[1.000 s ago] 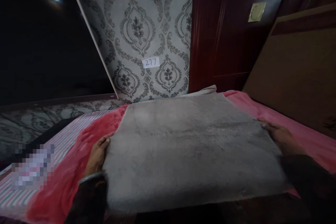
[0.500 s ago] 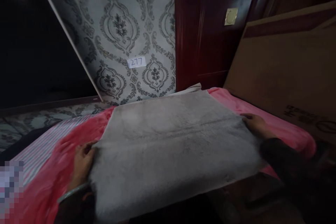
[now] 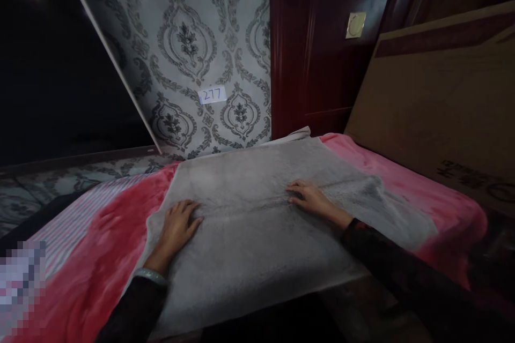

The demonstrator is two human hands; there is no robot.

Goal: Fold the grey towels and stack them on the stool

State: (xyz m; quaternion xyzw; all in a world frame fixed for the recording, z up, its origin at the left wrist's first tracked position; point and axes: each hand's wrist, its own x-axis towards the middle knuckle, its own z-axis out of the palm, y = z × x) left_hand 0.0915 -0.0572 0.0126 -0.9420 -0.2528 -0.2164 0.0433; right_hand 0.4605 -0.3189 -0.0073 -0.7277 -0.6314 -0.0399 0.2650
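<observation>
A grey fluffy mat lies spread over a pink blanket on a bed. My left hand rests flat on the mat's left part, fingers stretched out. Near the mat's middle, my right hand lies flat with its fingers pointing left along a faint crease. Neither hand holds anything. A bangle sits on my left wrist, and both arms wear dark sleeves.
A wall with grey patterned wallpaper carries a small label reading 277. A dark red door stands behind the bed. A large cardboard box leans at the right. Striped bedding shows at the left.
Both hands left the mat's side edges and moved inward onto its top, lying flat there. The mat's right edge now lies down on the pink blanket.
</observation>
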